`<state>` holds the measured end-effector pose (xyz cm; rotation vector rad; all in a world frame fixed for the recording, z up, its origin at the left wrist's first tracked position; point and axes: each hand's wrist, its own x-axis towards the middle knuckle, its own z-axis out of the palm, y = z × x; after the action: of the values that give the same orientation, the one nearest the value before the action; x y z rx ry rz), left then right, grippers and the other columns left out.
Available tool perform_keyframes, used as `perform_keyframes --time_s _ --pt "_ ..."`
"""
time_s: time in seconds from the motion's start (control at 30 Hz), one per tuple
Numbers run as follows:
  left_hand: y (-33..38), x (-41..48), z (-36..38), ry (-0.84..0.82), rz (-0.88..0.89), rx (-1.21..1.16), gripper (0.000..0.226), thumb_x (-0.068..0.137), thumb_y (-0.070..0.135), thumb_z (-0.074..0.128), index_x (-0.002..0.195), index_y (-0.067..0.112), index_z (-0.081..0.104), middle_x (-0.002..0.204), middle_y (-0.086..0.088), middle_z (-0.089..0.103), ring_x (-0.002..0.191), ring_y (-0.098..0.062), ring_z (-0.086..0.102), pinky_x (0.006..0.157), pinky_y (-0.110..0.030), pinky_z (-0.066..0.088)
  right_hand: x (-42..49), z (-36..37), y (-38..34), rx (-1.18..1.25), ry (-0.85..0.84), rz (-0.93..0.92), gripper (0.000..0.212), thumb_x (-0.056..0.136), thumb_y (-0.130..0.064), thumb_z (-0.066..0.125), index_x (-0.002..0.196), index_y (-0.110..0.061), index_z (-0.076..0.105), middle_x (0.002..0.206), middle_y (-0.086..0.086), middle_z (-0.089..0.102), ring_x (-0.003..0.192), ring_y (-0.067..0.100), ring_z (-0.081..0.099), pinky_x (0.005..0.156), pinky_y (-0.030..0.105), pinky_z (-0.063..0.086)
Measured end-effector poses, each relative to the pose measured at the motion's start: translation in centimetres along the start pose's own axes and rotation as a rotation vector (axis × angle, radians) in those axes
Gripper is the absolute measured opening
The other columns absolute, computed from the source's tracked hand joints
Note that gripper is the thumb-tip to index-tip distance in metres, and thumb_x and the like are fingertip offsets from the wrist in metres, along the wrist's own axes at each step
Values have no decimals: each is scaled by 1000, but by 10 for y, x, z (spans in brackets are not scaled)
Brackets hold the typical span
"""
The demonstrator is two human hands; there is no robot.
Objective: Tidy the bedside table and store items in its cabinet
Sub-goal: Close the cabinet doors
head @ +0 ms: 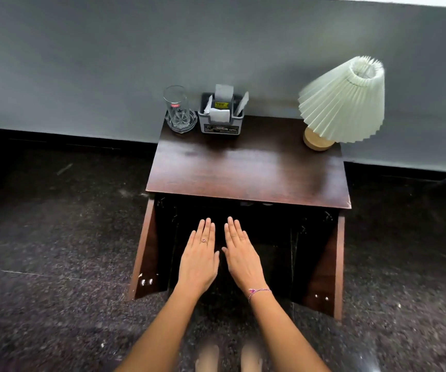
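The dark wooden bedside table stands against the grey wall. Both cabinet doors hang open: the left door and the right door. The cabinet inside is dark and I cannot see its contents. My left hand and my right hand are held flat, palms down, fingers straight, side by side in front of the open cabinet, holding nothing. On the tabletop's back left a clear glass stands in a glass dish, next to a grey organiser box with papers. A pleated lamp stands at the back right.
The floor is dark speckled stone on all sides of the table. A black skirting runs along the wall base. My feet show blurred at the bottom edge.
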<state>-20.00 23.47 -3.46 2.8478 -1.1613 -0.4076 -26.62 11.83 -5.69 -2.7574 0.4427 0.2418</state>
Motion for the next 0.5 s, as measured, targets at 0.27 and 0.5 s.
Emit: perform_keyframes --time_s 0.27,0.5 --pt "0 -40 -17 17 -3 1 69 96 37 35 148 6 3 158 -10 3 146 -22 0 117 -37 3 -52 -16 2 -12 1 85 56 101 -26 27 148 -7 3 156 7 -8 144 22 -7 118 34 9" --pt "15 -90 -1 -44 -23 10 70 97 39 31 148 6 -3 159 -10 -2 147 -22 -5 119 -36 4 -120 -8 16 -36 -39 145 55 102 -27 26 148 -6 7 158 9 -2 146 24 -4 119 35 15"
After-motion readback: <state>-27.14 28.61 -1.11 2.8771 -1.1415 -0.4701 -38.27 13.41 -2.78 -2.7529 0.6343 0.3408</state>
